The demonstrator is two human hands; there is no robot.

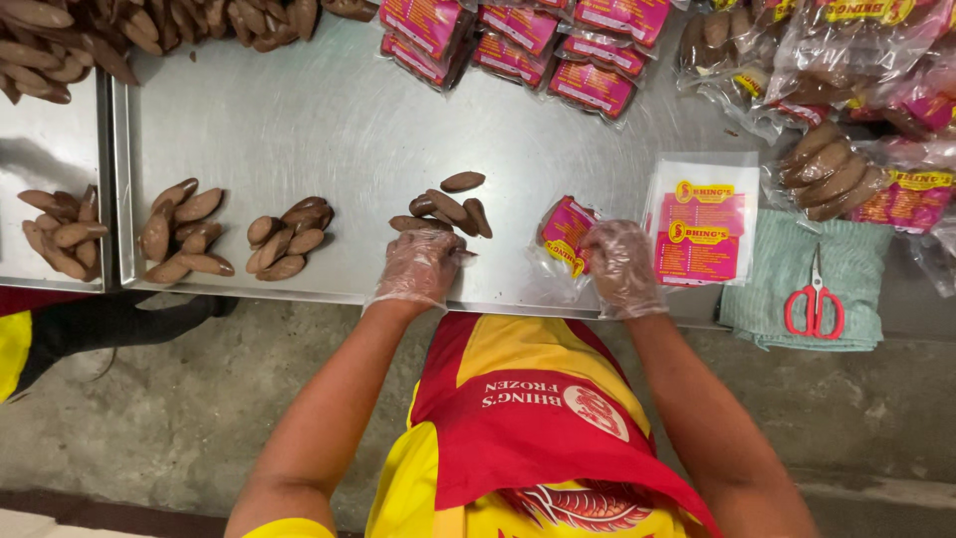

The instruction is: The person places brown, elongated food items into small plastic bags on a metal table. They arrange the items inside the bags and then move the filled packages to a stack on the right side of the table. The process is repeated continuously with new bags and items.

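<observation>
Item: small pile of brown rolls (446,211) on steel table (329,120), near its front edge. My left hand (420,264), gloved, fingers curled over the nearest roll. My right hand (619,264), gloved, pinches a clear pink-labelled bag (566,234). Beside: stack of empty bags (700,224), red scissors (815,299) on green cloth (787,264).

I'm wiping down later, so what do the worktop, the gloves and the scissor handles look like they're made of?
Worktop: looks like brushed stainless steel, grey with a dull sheen. Gloves on the left hand and right hand: thin clear plastic film, wrinkled and see-through. Scissors: handles probably red plastic, blades bare metal.
</observation>
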